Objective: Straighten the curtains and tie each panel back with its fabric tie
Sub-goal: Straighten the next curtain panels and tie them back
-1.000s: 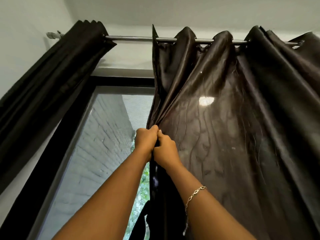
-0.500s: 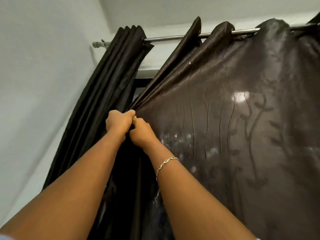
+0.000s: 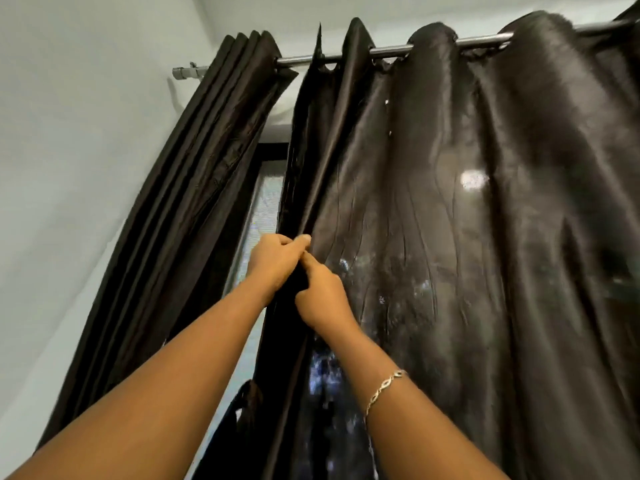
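Note:
Two dark brown satin curtain panels hang from a metal rod (image 3: pixel 436 49). The left panel (image 3: pixel 194 188) is bunched in tight pleats against the wall. The right panel (image 3: pixel 485 237) is spread wide across the window. My left hand (image 3: pixel 275 263) and my right hand (image 3: pixel 320 294) are raised side by side, both pinching the right panel's left edge. A dark fabric strip (image 3: pixel 242 407) hangs low between the panels, partly hidden by my left forearm.
A white wall (image 3: pixel 69 168) stands left of the left panel. A narrow strip of window glass (image 3: pixel 263 209) shows between the panels. The rod's end cap (image 3: pixel 183 72) sits near the wall, under the ceiling.
My hands pulled the right panel's edge leftward across the window, nearly closing the gap. Since half a second ago a thin strip of glass shows again and the panel hangs in looser folds.

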